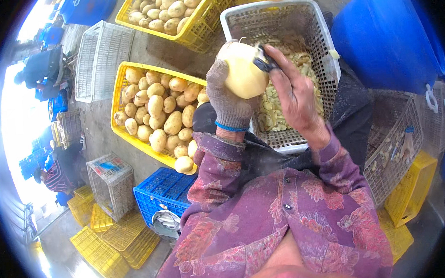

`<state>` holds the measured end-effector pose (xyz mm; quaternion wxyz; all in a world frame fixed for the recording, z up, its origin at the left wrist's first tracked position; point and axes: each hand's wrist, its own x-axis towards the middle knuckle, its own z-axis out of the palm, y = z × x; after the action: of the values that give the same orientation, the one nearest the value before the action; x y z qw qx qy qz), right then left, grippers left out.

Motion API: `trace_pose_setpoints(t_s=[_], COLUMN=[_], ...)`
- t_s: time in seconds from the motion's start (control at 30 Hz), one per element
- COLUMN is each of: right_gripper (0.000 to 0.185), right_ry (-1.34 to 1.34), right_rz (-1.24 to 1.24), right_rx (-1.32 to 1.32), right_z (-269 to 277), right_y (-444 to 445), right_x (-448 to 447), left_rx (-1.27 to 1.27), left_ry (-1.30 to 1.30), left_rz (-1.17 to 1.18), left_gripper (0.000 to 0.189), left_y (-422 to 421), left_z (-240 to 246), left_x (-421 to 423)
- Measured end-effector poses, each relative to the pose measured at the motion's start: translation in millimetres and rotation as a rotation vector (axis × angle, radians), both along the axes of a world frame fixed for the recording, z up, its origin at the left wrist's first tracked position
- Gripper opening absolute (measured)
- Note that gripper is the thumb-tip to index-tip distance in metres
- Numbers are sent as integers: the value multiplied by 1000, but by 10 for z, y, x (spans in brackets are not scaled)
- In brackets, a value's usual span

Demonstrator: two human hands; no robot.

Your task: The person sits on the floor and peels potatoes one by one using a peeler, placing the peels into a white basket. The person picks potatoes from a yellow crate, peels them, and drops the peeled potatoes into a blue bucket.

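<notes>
My left hand (226,94), in a grey knit glove with a blue cuff edge, holds a large potato (246,71). Most of the potato's visible surface is pale and skinless. In my bare right hand (293,89) is a black-handled peeler (265,60), its head up against the potato's right side; the blade is blurred. Below both hands stands a white plastic crate (326,41) with many peelings (277,110) inside. To the left, a yellow crate (120,84) is full of unpeeled potatoes (156,106); one paler potato (183,164) rests at its near corner.
Another yellow crate (203,31) of potatoes is beyond. A big blue plastic tub (375,46) stands at right, a blue crate (165,190) by my left side. Stacked yellow crates (101,252) lie lower left. Two people (44,70) are farther off at left.
</notes>
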<state>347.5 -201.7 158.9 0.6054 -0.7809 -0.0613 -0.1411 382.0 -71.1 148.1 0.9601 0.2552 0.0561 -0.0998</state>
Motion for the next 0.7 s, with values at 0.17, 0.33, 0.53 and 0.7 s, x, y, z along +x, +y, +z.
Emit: trace_pose_setpoints(t_s=[0.17, 0.33, 0.53, 0.7], right_gripper=[41, 44, 50, 47], right_ry=[-46, 25, -69, -55], right_rz=[13, -86, 67, 38], right_rx=[-40, -22, -326, -155], right_z=[-416, -128, -119, 22], right_y=[165, -5, -93, -168], right_x=[-524, -242, -313, -102], left_rx=[-118, 36, 200, 31], left_ry=[87, 85, 70, 132], left_rz=[92, 26, -79, -40], left_gripper=[67, 67, 52, 50], left_y=[52, -20, 120, 80], left_z=[-53, -26, 86, 56], left_x=[174, 149, 116, 114])
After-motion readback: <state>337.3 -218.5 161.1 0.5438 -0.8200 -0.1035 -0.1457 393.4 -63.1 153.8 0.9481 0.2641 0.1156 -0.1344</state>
